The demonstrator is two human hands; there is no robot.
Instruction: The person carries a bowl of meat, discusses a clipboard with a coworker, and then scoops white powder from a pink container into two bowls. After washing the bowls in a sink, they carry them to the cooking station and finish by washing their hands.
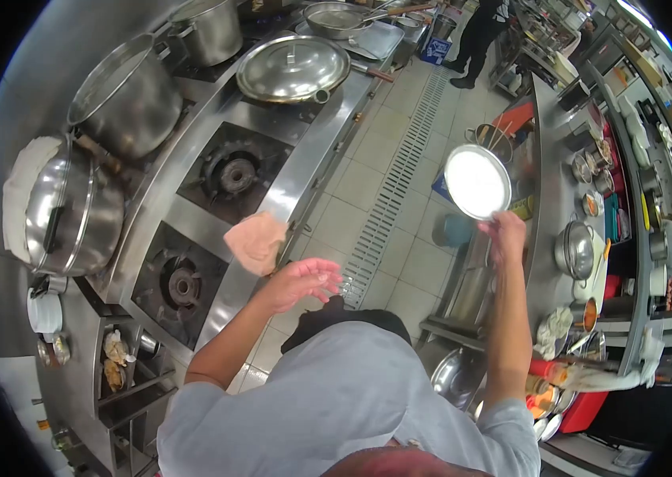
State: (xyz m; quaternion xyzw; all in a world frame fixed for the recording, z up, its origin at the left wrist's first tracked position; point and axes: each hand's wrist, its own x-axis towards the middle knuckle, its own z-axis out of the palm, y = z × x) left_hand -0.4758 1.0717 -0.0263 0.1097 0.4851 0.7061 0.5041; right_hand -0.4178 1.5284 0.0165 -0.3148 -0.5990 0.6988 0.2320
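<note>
My right hand (pixel 505 236) grips the near edge of a round metal-rimmed dish (pixel 477 181), held out over the floor beside the right counter. Its broad face shines bright white, so I cannot tell whether it holds anything. My left hand (pixel 304 285) hovers in front of the stove with its fingers apart and nothing in them. Just beyond it, a pinkish-brown cloth (pixel 256 242) lies at the stove's front edge, close to the wrist.
Two burners (pixel 234 173) sit on the steel stove, with a lidded wok (pixel 294 70) farther along. Tall pots (pixel 125 99) line the back. A drain grate (pixel 390 191) runs down the tiled aisle, where a person (pixel 479 36) stands far off. Bowls (pixel 580 250) crowd the right counter.
</note>
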